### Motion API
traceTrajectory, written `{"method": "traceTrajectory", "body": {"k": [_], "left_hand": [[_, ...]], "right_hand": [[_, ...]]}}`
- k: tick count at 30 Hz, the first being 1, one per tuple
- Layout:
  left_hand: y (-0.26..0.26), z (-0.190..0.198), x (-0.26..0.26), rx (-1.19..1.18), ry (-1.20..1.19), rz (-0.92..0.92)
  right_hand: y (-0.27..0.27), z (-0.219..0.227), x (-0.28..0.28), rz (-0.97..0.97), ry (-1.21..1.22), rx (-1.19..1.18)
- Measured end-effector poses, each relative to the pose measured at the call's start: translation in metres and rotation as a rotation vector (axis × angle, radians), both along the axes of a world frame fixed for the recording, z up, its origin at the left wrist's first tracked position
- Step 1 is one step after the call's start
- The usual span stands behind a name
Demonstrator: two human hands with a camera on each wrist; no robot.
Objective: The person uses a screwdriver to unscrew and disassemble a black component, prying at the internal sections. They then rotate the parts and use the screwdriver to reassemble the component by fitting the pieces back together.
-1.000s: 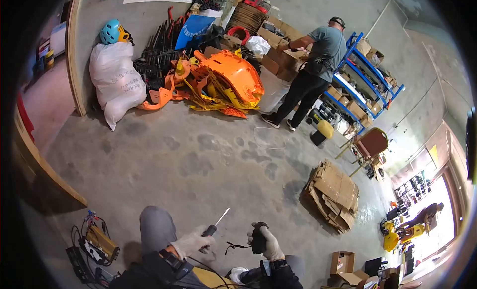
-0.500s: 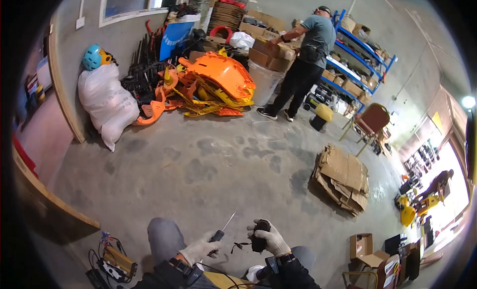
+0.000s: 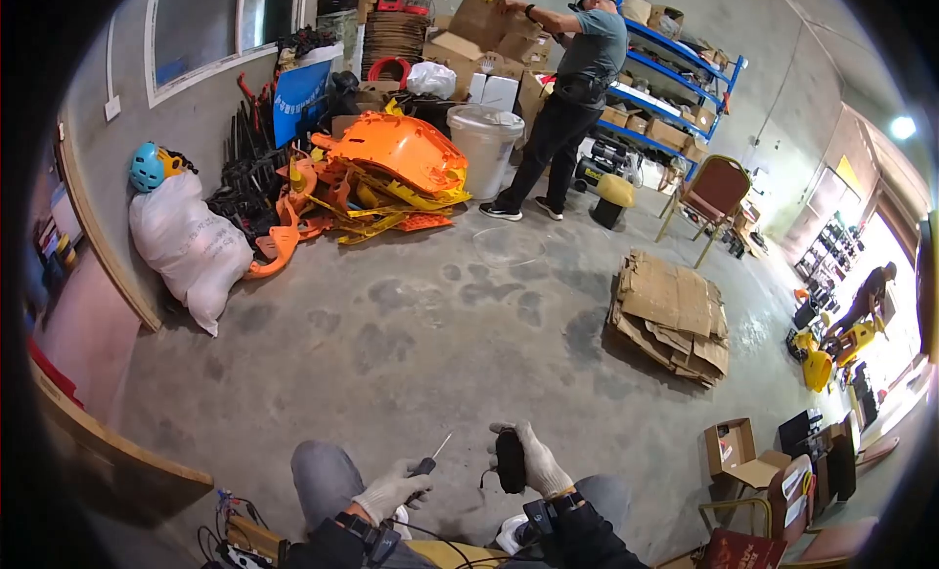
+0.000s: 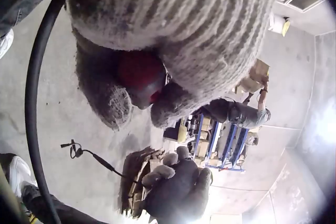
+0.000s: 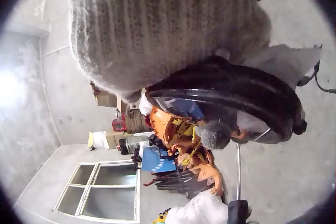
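In the head view my gloved left hand [image 3: 391,493] grips a screwdriver [image 3: 424,466], its thin metal shaft angled up and to the right. The left wrist view shows the screwdriver's red and black handle [image 4: 140,74] between the gloved fingers. My gloved right hand [image 3: 538,461] holds a black oval part [image 3: 510,463], fingers round its edge. A glossy, reflective face on the black part [image 5: 226,98] shows in the right wrist view. From it a thin cable with a small connector [image 4: 73,148] hangs free. The screwdriver tip is apart from the part.
Flattened cardboard [image 3: 675,310] lies on the floor ahead to the right. Orange and yellow plastic panels [image 3: 391,158] are heaped by the wall, near a white sack [image 3: 186,237]. A person [image 3: 577,90] stands by blue shelves [image 3: 675,51]. An open carton [image 3: 734,447] and chairs are at right.
The right hand has turned the black oval part more upright, and its cable shows less in the head view. The left hand keeps the screwdriver. The standing person has raised a cardboard box.
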State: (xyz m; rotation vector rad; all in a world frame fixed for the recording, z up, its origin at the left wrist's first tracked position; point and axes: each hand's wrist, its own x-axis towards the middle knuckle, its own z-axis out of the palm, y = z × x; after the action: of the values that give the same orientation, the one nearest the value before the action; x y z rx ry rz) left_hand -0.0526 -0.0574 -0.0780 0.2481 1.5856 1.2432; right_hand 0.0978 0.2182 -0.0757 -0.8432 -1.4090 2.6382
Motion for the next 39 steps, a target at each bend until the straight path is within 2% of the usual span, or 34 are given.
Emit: {"method": "traceTrajectory", "body": {"k": [10,14,18,21,23,24,26,27,28,30,39], "left_hand": [[0.003,0.003,0.002,-0.035,0.025,-0.055],[0.003,0.001,0.004,-0.010,0.040,-0.045],[0.001,0.002,0.004,0.012,0.046,-0.038],[0.001,0.026,0.005,0.030,0.113,-0.040],[-0.001,0.015,0.003,0.059,0.119,0.033],[-0.002,0.023,-0.002,0.091,0.098,0.028],[-0.003,0.049,-0.001,0.128,0.068,0.064],[-0.001,0.071,0.002,0.159,0.093,0.112],[0.000,0.083,0.003,0.161,0.145,0.134],[-0.001,0.101,0.003,0.131,0.162,0.093],[0.011,0.124,0.029,0.069,0.341,0.038]], "right_hand": [[0.006,-0.017,0.007,-0.045,-0.048,-0.088],[0.004,-0.010,0.008,-0.078,-0.057,-0.017],[0.003,-0.013,0.009,-0.086,-0.023,-0.040],[0.005,-0.009,0.007,-0.106,0.017,-0.080],[0.003,-0.016,0.006,-0.144,0.062,-0.111],[0.006,-0.019,0.007,-0.174,0.064,-0.124],[0.000,0.008,0.009,-0.183,0.065,-0.053],[0.005,0.005,0.007,-0.164,0.071,-0.139],[0.003,0.015,0.006,-0.150,0.090,-0.114],[0.007,0.011,0.008,-0.115,0.194,-0.184],[0.009,0.019,0.016,-0.150,0.276,-0.177]]}}
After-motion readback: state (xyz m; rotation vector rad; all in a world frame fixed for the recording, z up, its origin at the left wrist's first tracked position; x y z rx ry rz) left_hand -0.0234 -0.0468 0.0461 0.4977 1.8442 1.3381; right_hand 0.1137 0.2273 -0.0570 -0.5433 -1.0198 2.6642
